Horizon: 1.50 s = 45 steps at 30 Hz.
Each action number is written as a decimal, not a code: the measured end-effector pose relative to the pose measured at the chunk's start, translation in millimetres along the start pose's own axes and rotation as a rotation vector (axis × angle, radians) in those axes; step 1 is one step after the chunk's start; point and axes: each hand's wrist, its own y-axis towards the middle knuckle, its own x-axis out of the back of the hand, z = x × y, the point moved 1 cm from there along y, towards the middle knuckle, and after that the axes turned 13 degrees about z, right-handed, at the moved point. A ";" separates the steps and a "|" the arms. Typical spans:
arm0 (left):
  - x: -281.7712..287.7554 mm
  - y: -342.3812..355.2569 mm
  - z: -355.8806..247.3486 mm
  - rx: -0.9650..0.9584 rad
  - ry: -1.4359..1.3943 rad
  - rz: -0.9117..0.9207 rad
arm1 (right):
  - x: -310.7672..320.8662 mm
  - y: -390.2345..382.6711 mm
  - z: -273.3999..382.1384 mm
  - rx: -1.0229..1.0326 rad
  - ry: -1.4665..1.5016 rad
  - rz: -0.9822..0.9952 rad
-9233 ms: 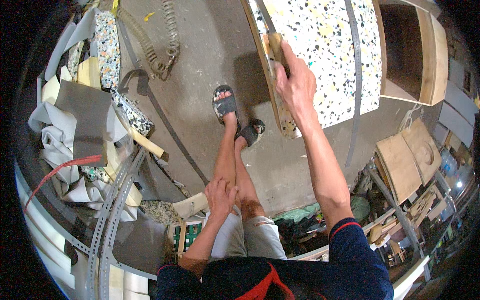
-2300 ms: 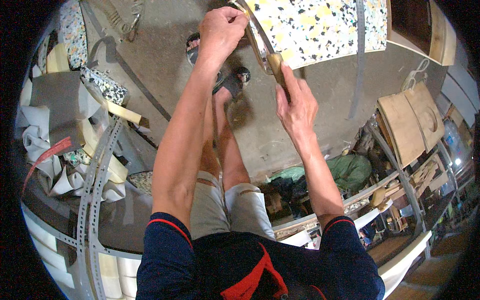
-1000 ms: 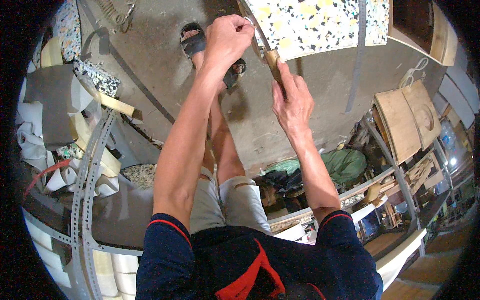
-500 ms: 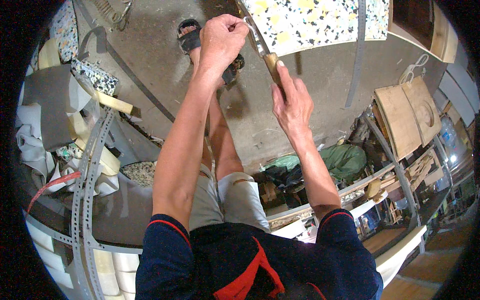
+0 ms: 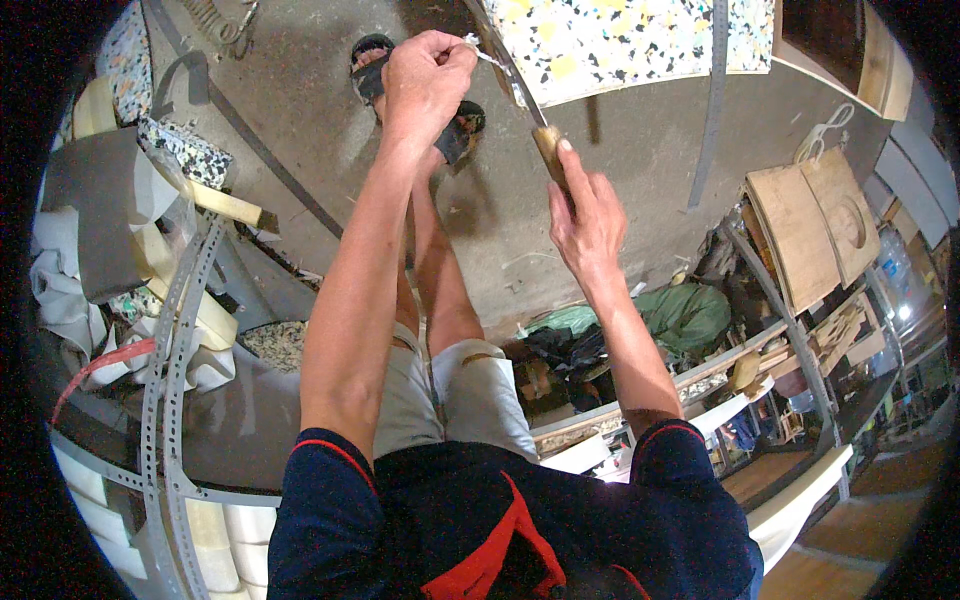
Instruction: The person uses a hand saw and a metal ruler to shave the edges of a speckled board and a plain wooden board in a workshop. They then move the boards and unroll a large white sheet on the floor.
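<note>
My right hand [image 5: 590,215] grips the wooden handle [image 5: 550,147] of a long knife, whose blade [image 5: 515,78] runs up along the left edge of a speckled multicoloured foam block [image 5: 610,45]. My left hand [image 5: 430,80] is closed in a pinch on a thin whitish strip [image 5: 482,55] at that edge, left of the blade; the strip is small and partly hidden by my fingers. A grey strap [image 5: 710,135] hangs over the block.
Foam and fabric scraps [image 5: 95,230] pile on the left beside perforated metal rails [image 5: 170,380]. Wooden panels [image 5: 800,225] lean on shelving at right, near a wooden frame [image 5: 885,70]. Green sacking [image 5: 680,320] lies below. A coiled hose [image 5: 220,20] and my sandalled feet are on the floor [image 5: 260,90].
Earlier my left hand was at my leg; it is now up at the foam's edge. Over the last second it has drawn leftward with the strip, and the knife handle has moved down slightly.
</note>
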 end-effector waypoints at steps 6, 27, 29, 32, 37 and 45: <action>2.9 -4.1 1.8 0.049 0.004 -0.052 | 11.1 -42.0 -4.4 -0.062 0.008 0.049; -44.9 -53.3 -11.8 -0.018 0.068 0.101 | 5.6 -23.6 -8.6 -0.043 -0.051 0.067; -44.7 -56.7 -14.2 -0.039 0.077 0.088 | 2.5 -24.5 -10.9 -0.036 -0.054 0.066; -42.4 -64.5 -13.1 0.008 0.070 0.052 | 1.4 -42.3 -20.7 0.002 -0.049 0.056; -12.9 -66.8 14.3 0.067 0.054 -0.016 | 31.1 -109.8 -40.8 -0.005 -0.053 0.170; 18.4 -66.0 63.7 0.004 -0.129 -0.041 | 60.8 -72.6 -45.0 0.065 0.006 0.112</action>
